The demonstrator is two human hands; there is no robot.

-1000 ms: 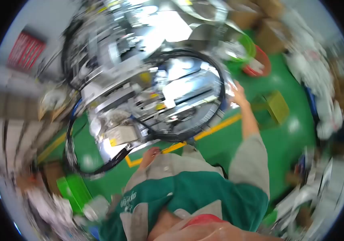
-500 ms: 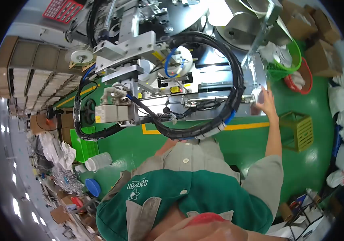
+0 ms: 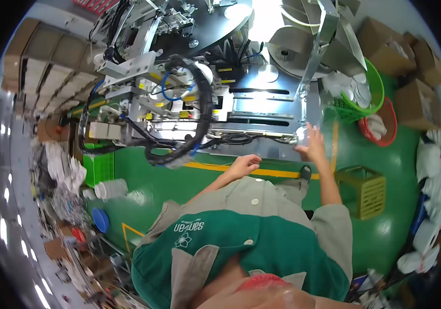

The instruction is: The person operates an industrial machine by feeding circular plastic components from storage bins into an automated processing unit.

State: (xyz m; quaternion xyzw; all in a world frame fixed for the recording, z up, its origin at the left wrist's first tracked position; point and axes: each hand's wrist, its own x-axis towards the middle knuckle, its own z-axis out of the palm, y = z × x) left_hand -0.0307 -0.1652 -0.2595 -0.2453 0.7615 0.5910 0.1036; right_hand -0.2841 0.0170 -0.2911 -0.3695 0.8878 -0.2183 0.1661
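Looming ahead, a large steel machine (image 3: 205, 98), wrapped in looping black cable conduit (image 3: 200, 118) and dotted with small yellow warning labels (too small to read). Below, green-painted floor (image 3: 189, 190) crossed by a yellow line (image 3: 272, 171). Lower down, a grey-and-green work shirt with a white "sanzen" logo (image 3: 187, 228) on the chest. Off to the side, a green basket (image 3: 370, 90) of white discs above a red one (image 3: 385, 123). Right hand (image 3: 313, 147) raised against the machine's edge, grip spread flat, touching a small shiny round piece (image 3: 303, 135). Left hand (image 3: 244, 165) hanging loose just under the frame, fingers half curled, holding nothing.
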